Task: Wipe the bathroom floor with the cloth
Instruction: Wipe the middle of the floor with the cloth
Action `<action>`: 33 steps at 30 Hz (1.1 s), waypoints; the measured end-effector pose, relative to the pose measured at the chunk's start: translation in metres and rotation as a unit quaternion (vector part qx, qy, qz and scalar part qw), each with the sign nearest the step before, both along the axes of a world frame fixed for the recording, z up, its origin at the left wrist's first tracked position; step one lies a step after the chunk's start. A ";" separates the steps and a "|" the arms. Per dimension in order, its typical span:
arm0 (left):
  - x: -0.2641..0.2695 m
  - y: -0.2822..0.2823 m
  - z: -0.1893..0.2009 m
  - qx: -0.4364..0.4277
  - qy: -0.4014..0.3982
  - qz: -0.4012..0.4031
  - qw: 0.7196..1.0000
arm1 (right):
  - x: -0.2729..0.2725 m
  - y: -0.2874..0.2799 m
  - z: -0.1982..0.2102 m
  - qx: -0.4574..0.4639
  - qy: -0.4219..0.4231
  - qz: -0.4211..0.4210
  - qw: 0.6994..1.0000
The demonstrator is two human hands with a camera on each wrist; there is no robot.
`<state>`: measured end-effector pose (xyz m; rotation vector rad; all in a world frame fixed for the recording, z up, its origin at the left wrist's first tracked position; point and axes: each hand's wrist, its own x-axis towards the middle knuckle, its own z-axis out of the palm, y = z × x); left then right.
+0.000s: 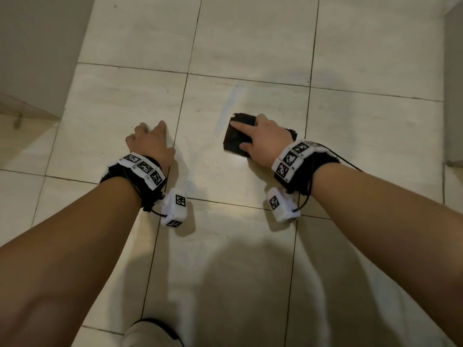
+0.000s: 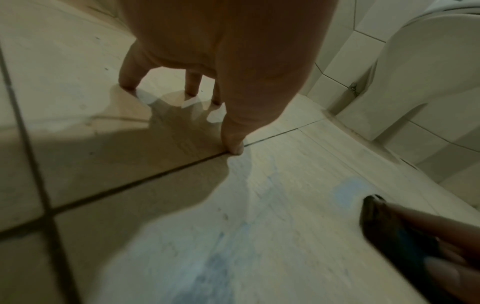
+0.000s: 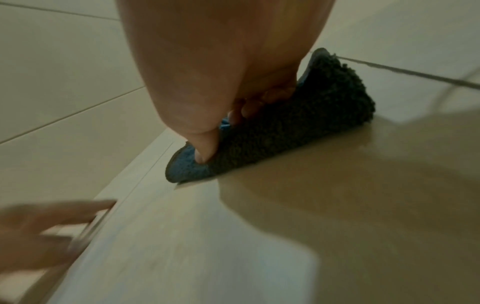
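I had the pale tiled floor [image 1: 250,33] filling my head view, dark grout lines crossing it and a faint bluish streak [image 1: 229,106] running up from the cloth. A white toilet base [image 2: 426,82] stood off to the side in my left wrist view. My left hand [image 1: 150,141] was planted on the tile, fingertips [image 2: 235,147] touching the floor, fingers spread and holding nothing. My right hand [image 1: 260,136] lay flat on top of the cloth [image 1: 238,139], index finger stretched out, thumb pressing into the pile. The cloth, dark and folded, sat on the floor under that hand, well apart from my left.
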<state>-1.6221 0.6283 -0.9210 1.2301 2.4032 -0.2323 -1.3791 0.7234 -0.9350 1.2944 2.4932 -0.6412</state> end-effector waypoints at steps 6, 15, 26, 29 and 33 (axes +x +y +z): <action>-0.001 0.000 0.007 0.016 -0.033 0.017 0.999 | 0.019 0.069 0.004 -0.017 0.016 -0.094 0.995; -0.018 -0.003 -0.012 0.048 -0.040 0.053 0.997 | 0.018 0.084 -0.007 0.011 0.023 -0.185 0.982; -0.028 -0.001 -0.028 0.031 -0.047 0.051 0.997 | -0.031 0.100 0.003 0.005 -0.005 -0.159 0.987; -0.029 -0.001 -0.030 0.029 -0.048 0.043 0.998 | -0.047 0.082 0.004 0.014 -0.002 -0.098 0.995; -0.023 0.001 -0.021 0.035 -0.056 0.052 0.996 | -0.057 0.044 0.006 0.006 -0.019 -0.030 0.999</action>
